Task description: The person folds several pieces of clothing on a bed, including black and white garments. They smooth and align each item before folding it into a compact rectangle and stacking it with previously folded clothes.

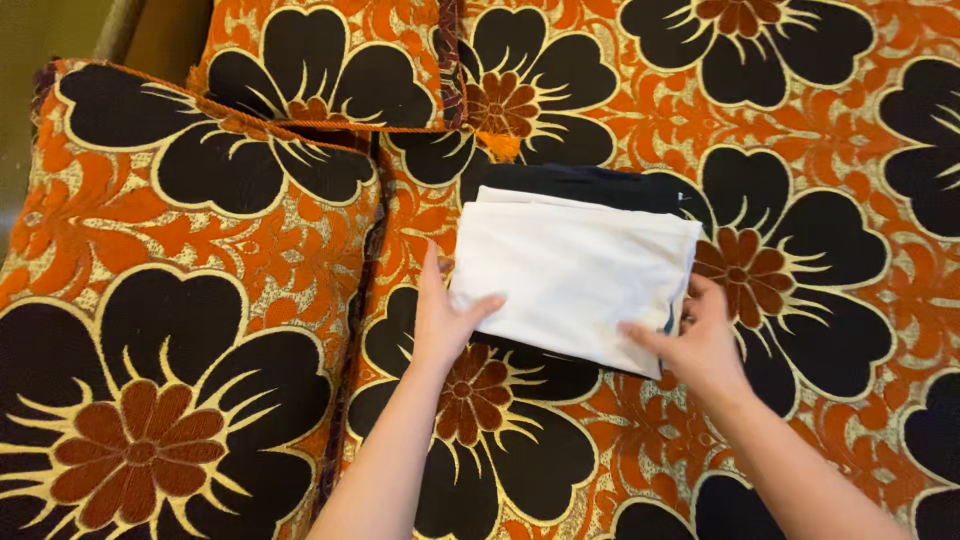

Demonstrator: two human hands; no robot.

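Observation:
A folded white cloth point(575, 270) lies on top of a folded black cloth point(580, 185), both on an orange sofa seat with big black flowers. My left hand point(445, 315) grips the stack's left edge, thumb on top of the white cloth and fingers under it. At the stack's right front corner my right hand point(695, 340) holds it the same way, thumb on top. A sliver of the black cloth shows along the front edge between my hands.
A matching orange and black flowered cushion point(170, 300) lies to the left, and another point(330, 65) leans at the back. The patterned sofa seat point(820, 130) stretches to the right of the stack.

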